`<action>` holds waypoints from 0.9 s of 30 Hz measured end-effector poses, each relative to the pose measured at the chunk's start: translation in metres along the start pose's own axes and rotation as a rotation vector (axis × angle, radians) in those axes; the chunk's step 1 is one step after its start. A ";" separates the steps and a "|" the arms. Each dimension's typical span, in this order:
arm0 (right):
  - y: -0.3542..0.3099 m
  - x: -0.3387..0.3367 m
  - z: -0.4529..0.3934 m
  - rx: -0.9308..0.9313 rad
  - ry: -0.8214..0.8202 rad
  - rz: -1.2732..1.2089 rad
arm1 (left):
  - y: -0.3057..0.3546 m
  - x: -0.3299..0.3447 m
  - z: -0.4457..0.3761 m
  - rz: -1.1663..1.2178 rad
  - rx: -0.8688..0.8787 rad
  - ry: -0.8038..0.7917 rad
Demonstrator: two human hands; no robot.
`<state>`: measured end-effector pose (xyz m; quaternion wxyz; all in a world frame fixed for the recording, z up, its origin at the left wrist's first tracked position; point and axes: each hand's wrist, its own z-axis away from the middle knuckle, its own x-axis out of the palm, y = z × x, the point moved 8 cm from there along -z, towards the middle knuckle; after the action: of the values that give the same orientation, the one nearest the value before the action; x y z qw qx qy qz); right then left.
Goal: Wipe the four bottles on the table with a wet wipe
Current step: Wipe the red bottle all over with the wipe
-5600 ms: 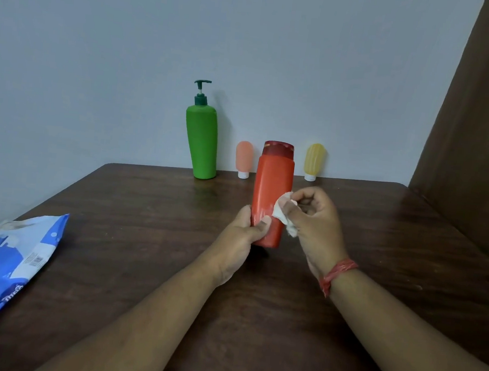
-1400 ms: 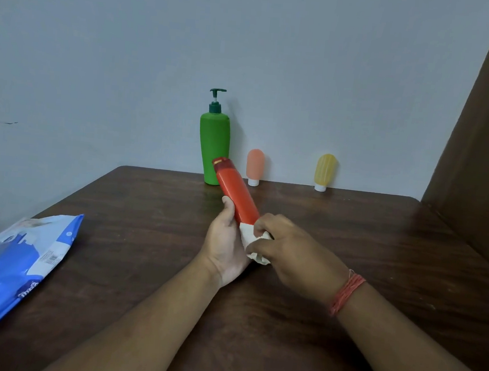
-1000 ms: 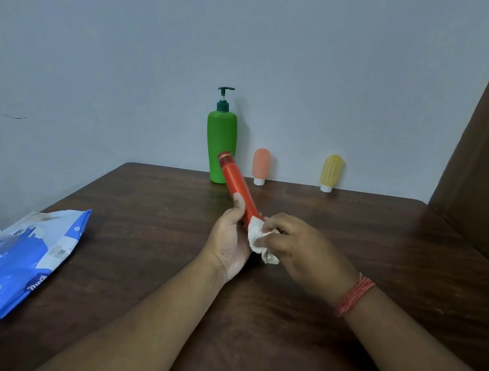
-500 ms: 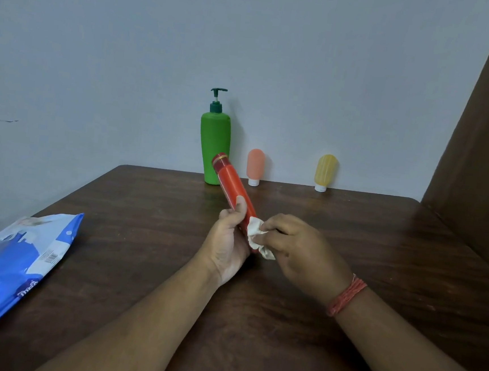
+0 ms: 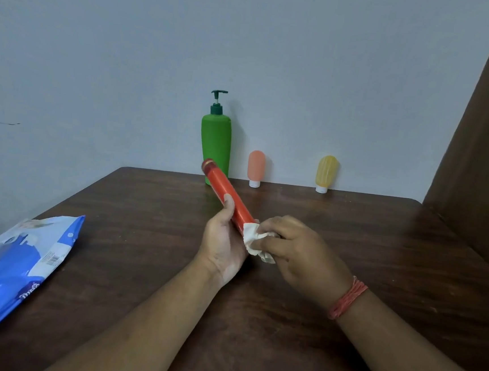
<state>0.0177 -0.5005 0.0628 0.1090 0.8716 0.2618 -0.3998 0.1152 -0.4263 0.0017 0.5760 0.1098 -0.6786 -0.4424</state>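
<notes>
The fingers (image 5: pixel 230 203) of the left hand (image 5: pixel 225 242) are curled round the red bottle (image 5: pixel 227 197), and a crumpled white wipe (image 5: pixel 254 242) is pinched against it by the right hand (image 5: pixel 296 252). One brown table (image 5: pixel 351 239) is seen. One blue wipe pack (image 5: pixel 8 271) lies far left of the red bottle; its writing is too blurred to read. Four bottles are counted. The red one is tilted, cap pointing up and away to the left. Behind it stand one green pump bottle (image 5: pixel 216 144), one pink bottle (image 5: pixel 256 167) and one yellow bottle (image 5: pixel 326 171).

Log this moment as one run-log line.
step: wiping red bottle | left hand: holds it tilted | right hand: presses wet wipe to its lower end | green, pink, yellow bottles: upright by wall
</notes>
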 end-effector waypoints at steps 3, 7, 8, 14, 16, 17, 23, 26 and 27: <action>-0.004 -0.011 -0.003 0.027 0.107 -0.023 | -0.010 0.015 0.008 -0.037 -0.053 -0.116; 0.002 -0.015 -0.004 0.069 0.117 -0.036 | -0.012 0.019 0.010 -0.044 -0.037 -0.146; 0.002 -0.013 -0.004 0.066 0.077 -0.037 | -0.009 0.016 0.009 -0.054 -0.027 -0.113; -0.001 -0.010 -0.002 0.020 -0.011 -0.109 | -0.003 0.012 0.013 -0.012 -0.033 -0.081; 0.001 -0.015 -0.001 0.047 0.069 -0.124 | -0.009 0.018 0.015 -0.013 -0.058 -0.115; 0.002 -0.017 -0.001 0.070 0.116 -0.130 | -0.012 0.020 0.015 -0.022 -0.066 -0.130; 0.000 -0.009 -0.003 0.101 0.110 -0.082 | -0.009 0.010 0.013 -0.086 -0.017 -0.045; -0.009 0.003 -0.001 -0.005 -0.024 -0.014 | -0.002 0.001 0.010 -0.019 -0.005 0.026; -0.009 0.004 -0.002 -0.013 -0.039 0.013 | -0.001 0.000 0.010 -0.014 0.006 0.037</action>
<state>0.0156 -0.4907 0.0612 0.1224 0.8646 0.2566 -0.4143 0.1064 -0.4221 0.0016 0.5850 0.1245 -0.6685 -0.4421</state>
